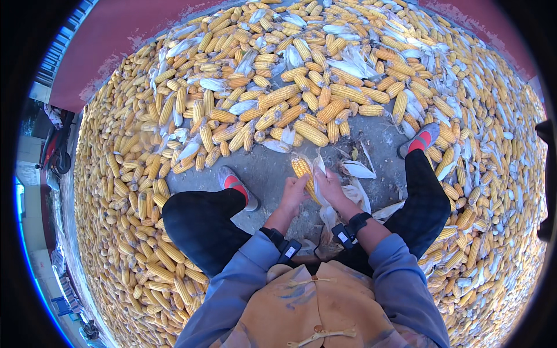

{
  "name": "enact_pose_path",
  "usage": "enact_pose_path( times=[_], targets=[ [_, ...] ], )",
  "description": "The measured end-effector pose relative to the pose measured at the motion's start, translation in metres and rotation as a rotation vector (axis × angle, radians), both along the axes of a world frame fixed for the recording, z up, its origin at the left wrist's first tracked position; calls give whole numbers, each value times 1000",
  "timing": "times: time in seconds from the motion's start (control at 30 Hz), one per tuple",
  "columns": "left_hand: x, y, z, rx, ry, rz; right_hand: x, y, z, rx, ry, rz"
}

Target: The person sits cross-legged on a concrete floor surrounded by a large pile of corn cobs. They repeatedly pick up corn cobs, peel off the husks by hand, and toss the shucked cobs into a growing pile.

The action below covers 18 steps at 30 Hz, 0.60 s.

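Note:
Between my knees I hold a partly husked ear of corn (302,169), its yellow kernels showing on the left side. My left hand (294,194) grips the ear from the left, thumb against the kernels. My right hand (329,186) is closed on the pale dry husk (319,164) along the ear's right side. Some husk hangs below the hands toward my lap. Loose husk leaves (357,169) lie on the concrete floor (274,170) just right of my hands.
A wide heap of husked corn cobs (278,95) curves around me, with pale husks scattered through it. My shoes (238,188) rest on the concrete inside the heap. A red wall (130,39) stands behind, and a motorcycle (55,143) is parked at far left.

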State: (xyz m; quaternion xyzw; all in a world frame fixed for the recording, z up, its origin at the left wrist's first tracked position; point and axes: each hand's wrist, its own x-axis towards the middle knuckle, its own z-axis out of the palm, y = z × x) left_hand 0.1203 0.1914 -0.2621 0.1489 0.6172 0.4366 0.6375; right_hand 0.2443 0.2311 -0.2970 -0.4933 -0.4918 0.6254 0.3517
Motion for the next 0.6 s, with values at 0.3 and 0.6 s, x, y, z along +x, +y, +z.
enact_pose_path(
  times=[0.3,0.6],
  targets=[
    [-6,2,13,37,-41,-69,0,6,9,59,-29,111],
    [2,-1,-7,161,-17,-226,6,15,40,-149,45,371]
  ],
)
